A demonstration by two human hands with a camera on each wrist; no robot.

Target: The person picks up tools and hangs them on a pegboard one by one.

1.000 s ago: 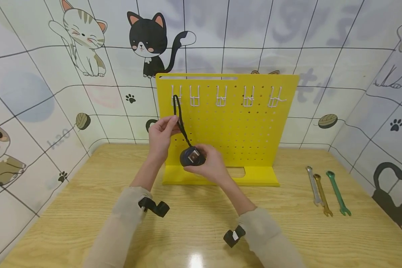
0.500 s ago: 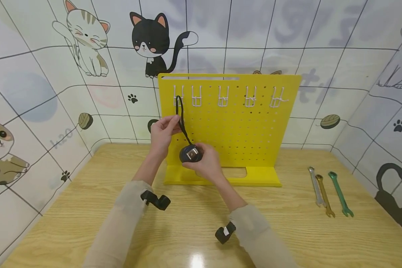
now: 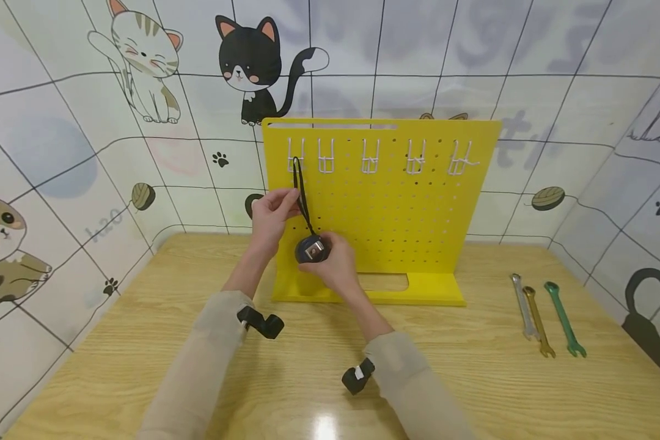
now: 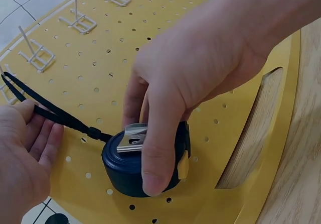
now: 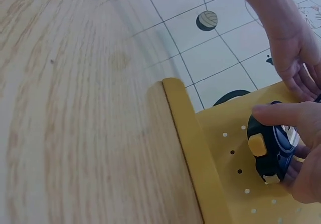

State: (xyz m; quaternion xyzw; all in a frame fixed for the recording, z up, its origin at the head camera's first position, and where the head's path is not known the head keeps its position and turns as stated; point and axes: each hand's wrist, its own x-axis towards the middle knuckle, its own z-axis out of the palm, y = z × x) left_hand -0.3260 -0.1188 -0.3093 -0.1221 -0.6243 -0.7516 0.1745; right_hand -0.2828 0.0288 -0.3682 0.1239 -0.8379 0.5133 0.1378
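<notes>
While the right hand grips the tape measure, the left hand pinches its strap — loop end up at the leftmost hook.
Right thumb and fingers wrap the tape measure, held in front of the yellow board, lower left; can't tell if they touch. Left thumb and fingers are closed on the strap partway along, above and left of the tape measure. Strap's long axis runs up and slightly left — left hand is nearer the hook, right hand sits lower. Loop end overlaps the hook; can't tell if it's over the wire.
</notes>
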